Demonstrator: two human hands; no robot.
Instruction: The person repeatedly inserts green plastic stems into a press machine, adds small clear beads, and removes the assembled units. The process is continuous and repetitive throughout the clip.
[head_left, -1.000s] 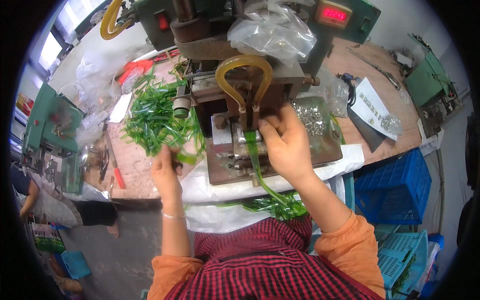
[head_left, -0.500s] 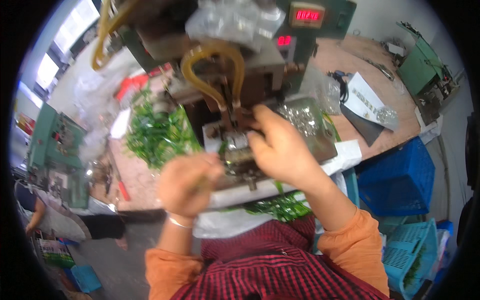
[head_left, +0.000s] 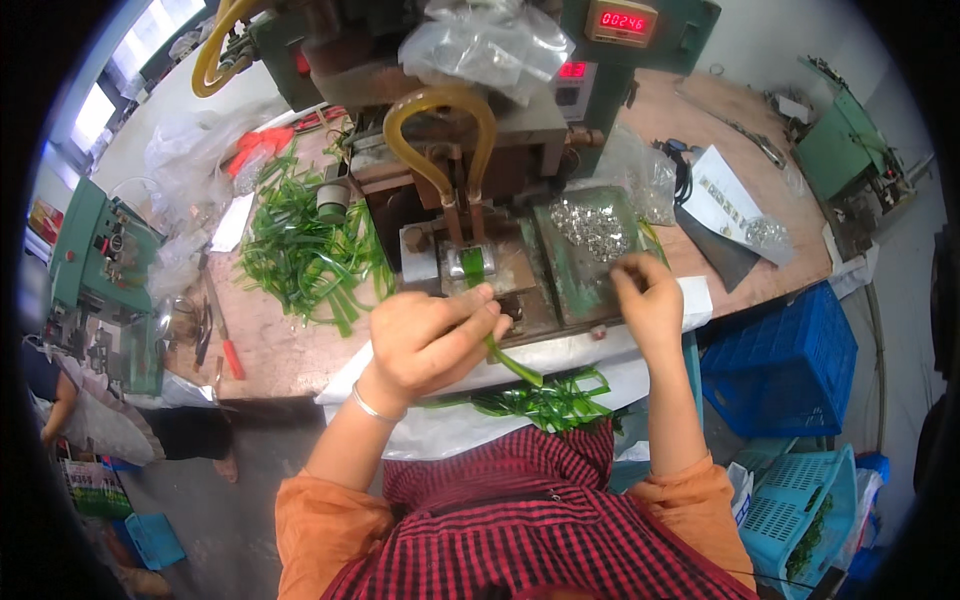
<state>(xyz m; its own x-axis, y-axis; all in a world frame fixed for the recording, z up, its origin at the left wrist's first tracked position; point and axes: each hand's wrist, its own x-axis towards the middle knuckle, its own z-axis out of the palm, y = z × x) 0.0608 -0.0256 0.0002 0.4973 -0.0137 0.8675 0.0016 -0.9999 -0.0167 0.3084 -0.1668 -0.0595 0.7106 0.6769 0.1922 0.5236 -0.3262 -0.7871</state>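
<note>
My left hand (head_left: 432,340) pinches a glossy green strip (head_left: 515,366) in front of the bench machine. One end of the strip lies on the small metal block (head_left: 456,262) below two upright copper-coloured bars (head_left: 463,218); its tail hangs toward me past my fingers. At the front right corner of a green metal tray (head_left: 575,290), my right hand (head_left: 652,300) has its fingers curled together; whatever they hold, if anything, is too small to make out. Several small shiny metal pieces (head_left: 592,228) lie in the tray.
Loose green strips (head_left: 305,250) are heaped left of the machine; more strips (head_left: 560,402) lie over my lap. A yellowish hose (head_left: 440,98) loops above the work spot. A red-handled tool (head_left: 232,358) rests at left. Blue crates (head_left: 785,360) stand at lower right.
My right hand has moved right, from beside the copper-coloured bars to the tray. My left hand has come right toward the metal block, where the green strip now lies.
</note>
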